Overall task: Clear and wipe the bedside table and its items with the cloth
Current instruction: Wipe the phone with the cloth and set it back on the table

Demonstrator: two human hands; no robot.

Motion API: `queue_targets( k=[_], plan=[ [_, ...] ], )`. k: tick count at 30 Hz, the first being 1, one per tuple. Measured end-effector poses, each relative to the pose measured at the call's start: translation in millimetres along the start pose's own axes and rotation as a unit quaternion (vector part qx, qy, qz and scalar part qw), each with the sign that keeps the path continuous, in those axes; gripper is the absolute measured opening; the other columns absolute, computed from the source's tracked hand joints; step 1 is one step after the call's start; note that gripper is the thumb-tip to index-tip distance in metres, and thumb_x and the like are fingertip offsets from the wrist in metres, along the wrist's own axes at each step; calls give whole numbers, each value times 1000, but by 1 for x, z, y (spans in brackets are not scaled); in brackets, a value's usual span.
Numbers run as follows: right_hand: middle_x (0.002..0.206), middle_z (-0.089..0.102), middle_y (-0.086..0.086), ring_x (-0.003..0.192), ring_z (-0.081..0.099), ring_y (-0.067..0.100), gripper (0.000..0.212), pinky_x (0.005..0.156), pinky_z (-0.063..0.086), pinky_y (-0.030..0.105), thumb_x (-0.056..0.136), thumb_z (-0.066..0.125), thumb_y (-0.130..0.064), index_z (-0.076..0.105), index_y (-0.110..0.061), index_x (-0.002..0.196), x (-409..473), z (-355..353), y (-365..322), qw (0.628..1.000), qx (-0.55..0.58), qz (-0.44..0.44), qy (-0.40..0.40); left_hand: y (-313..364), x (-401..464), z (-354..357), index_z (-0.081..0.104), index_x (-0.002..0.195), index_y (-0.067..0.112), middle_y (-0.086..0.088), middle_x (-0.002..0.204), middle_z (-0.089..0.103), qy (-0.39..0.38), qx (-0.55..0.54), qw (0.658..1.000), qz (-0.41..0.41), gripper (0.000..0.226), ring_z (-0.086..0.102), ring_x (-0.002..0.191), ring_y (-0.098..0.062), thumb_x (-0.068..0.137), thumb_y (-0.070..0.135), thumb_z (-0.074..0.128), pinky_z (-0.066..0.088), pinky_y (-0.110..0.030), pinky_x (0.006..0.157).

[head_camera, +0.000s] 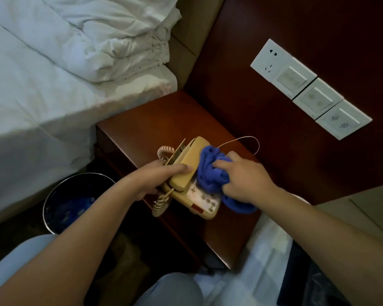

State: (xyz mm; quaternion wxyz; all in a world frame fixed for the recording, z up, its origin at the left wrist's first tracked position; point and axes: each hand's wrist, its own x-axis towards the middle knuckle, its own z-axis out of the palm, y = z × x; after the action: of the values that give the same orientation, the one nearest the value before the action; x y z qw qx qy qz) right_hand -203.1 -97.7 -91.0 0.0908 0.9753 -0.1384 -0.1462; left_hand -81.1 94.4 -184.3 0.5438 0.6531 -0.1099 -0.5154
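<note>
A yellowed corded telephone point(205, 203) rests on the dark wooden bedside table point(146, 129), its handset lying in the cradle and its coiled cord hanging at the left side. My left hand point(161, 175) grips the phone's left side, thumb laid across the handset. A bunched blue cloth point(208, 171) is pressed on the phone's keypad and right side, and my right hand point(245, 176) is closed around it. A thin cable loops from the phone's back toward the wall.
A white-sheeted bed point(42, 85) borders the table on the left. A round bin point(53, 195) with blue contents stands on the floor below the table's left corner. White wall switch plates point(310, 89) sit on the wood panel behind. My knees are at the bottom.
</note>
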Motion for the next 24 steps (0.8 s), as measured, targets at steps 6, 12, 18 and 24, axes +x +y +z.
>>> queue_targets(
  k=[6, 12, 18, 24],
  plan=[
    [121, 47, 5, 95, 59, 33, 44, 79, 43, 36, 85, 58, -27, 50, -33, 128, 13, -5, 16, 985, 50, 166, 14, -2, -1, 0, 62, 122, 19, -3, 106, 78, 1, 6, 1000, 17, 69, 73, 100, -23, 73, 65, 78, 53, -46, 100],
    [116, 41, -5, 75, 51, 24, 42, 66, 46, 36, 83, 60, -29, 48, -41, 121, -37, -15, -28, 998, -5, -62, -31, 4, -6, 7, 65, 117, 17, -4, 101, 77, 21, -1, 999, 26, 65, 71, 96, -23, 75, 65, 76, 51, -42, 90],
    [126, 43, 4, 86, 57, 26, 50, 70, 49, 37, 85, 60, -34, 44, -41, 133, -17, -14, -23, 997, -21, 60, -34, 6, -4, 9, 67, 110, 15, -5, 101, 77, 20, -3, 999, 24, 53, 70, 95, -22, 81, 59, 75, 50, -37, 84],
    [123, 41, 3, 84, 54, 28, 48, 63, 40, 34, 82, 62, -36, 45, -39, 127, -50, -16, -45, 995, -79, -51, -38, 6, -5, 8, 71, 110, 14, -5, 98, 78, 37, -10, 999, 26, 60, 72, 96, -24, 78, 63, 75, 51, -35, 79]
  ],
)
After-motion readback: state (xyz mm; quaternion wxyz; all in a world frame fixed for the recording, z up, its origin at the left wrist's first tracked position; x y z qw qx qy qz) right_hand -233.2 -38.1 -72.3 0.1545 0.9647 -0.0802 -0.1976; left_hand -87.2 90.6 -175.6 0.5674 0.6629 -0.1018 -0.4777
